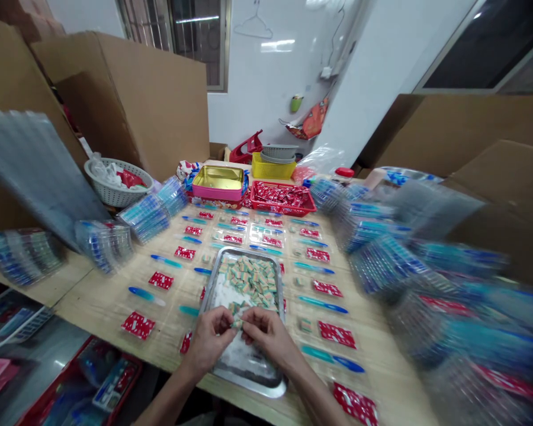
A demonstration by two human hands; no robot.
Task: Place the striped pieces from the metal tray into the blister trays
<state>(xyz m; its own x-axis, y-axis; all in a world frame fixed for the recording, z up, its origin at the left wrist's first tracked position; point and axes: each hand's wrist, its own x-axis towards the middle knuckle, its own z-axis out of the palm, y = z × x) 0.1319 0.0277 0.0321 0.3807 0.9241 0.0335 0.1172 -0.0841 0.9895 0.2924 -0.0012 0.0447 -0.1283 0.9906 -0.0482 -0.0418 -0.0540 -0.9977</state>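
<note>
A metal tray lies on the table with many small green-and-tan striped blocks heaped toward its far end and white powder on its bottom. Over its nearer half, my left hand and my right hand meet, fingertips pinched together on one small striped block. The fingers partly cover this block. Around the tray lie clear plastic blister shells, each with a blue pen and a red patterned packet; some also hold a striped block.
Stacks of filled blister packs line the table's right side, with more at left. A red basket of packets, a pink tin and a yellow basket stand at the back. Cardboard boxes flank the table.
</note>
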